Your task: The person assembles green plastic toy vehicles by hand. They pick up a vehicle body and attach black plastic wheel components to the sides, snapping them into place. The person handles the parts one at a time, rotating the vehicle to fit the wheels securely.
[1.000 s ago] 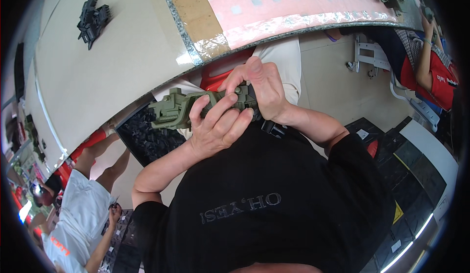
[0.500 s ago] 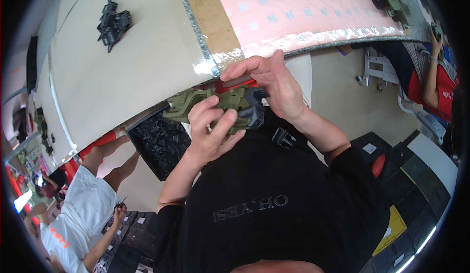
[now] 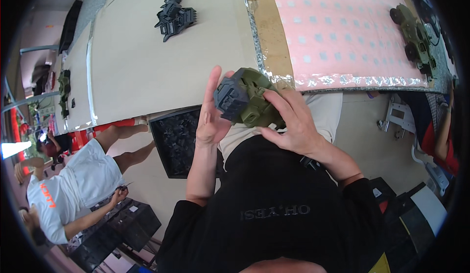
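In front of my body, close to the table edge, is a green toy vehicle body (image 3: pixel 254 110) with a dark grey piece (image 3: pixel 231 100) fitted on its left end. My right hand (image 3: pixel 299 125) grips the green body from the right, fingers over its upper side and thumb along the near side. My left hand (image 3: pixel 209 119) lies open against the grey end, fingers stretched upward and palm toward the toy. Some of its fingers are hidden behind the piece. Dark grey spiky toy parts (image 3: pixel 175 18) lie on the table beyond my hands.
A black bin (image 3: pixel 172 171) of small black parts stands below the table edge at left. Pink patterned sheeting (image 3: pixel 338 33) covers the right table, where a green toy vehicle (image 3: pixel 412 38) sits. Another person in white (image 3: pixel 88 175) is at left; black crates (image 3: pixel 129 224) stand nearby.
The vehicle has been turned so its grey end points left instead of right. The grip passed from my left hand to my right, and my left hand now lies flat at the grey end.
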{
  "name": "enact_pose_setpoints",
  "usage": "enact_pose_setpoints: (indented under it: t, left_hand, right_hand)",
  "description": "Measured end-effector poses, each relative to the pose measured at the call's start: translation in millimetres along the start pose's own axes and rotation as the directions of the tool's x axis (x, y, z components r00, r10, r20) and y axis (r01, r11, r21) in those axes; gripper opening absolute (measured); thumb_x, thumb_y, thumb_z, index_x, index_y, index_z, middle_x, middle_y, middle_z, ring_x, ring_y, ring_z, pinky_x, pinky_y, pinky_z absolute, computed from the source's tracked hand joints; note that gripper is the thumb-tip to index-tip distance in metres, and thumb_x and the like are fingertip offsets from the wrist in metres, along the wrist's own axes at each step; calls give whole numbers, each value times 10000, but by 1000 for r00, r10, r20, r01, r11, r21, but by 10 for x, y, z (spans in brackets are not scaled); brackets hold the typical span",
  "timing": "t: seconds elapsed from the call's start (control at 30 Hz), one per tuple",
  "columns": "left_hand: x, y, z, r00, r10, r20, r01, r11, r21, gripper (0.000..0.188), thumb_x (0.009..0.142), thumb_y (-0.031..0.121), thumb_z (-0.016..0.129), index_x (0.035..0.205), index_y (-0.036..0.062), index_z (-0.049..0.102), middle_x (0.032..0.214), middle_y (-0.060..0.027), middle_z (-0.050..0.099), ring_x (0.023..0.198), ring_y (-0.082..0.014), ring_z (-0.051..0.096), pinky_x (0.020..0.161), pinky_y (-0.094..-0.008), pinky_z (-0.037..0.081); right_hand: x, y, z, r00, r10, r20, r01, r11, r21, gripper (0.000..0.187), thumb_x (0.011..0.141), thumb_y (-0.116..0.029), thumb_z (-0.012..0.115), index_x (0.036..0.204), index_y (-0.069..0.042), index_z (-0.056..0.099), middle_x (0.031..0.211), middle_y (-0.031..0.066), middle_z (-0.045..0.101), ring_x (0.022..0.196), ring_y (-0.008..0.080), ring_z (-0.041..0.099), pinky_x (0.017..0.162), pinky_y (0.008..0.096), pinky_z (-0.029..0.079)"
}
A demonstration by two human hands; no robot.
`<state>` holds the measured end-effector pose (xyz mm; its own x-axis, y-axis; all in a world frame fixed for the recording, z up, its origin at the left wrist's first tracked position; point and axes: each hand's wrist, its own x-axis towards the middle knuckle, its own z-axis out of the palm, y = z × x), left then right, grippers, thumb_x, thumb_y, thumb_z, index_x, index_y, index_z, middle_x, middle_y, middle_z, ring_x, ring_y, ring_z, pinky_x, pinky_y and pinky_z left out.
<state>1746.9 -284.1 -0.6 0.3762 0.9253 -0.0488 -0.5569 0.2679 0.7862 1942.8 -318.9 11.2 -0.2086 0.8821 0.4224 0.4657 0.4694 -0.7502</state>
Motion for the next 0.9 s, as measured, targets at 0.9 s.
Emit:
enact_pose_setpoints:
  t: [0.9]
  left_hand:
    - [84,-128,-75,965,-245,-89,222,952,-210,739,867,597,448,1358,59,327,1273,-141,473,1169,-265,481,982,-431,403]
  right_hand:
    - [205,81,-130,986,155,-56,-134,952,276,328,775,-165,692,1073,-45,625,1015,101,587,771,210,581,699,321,434]
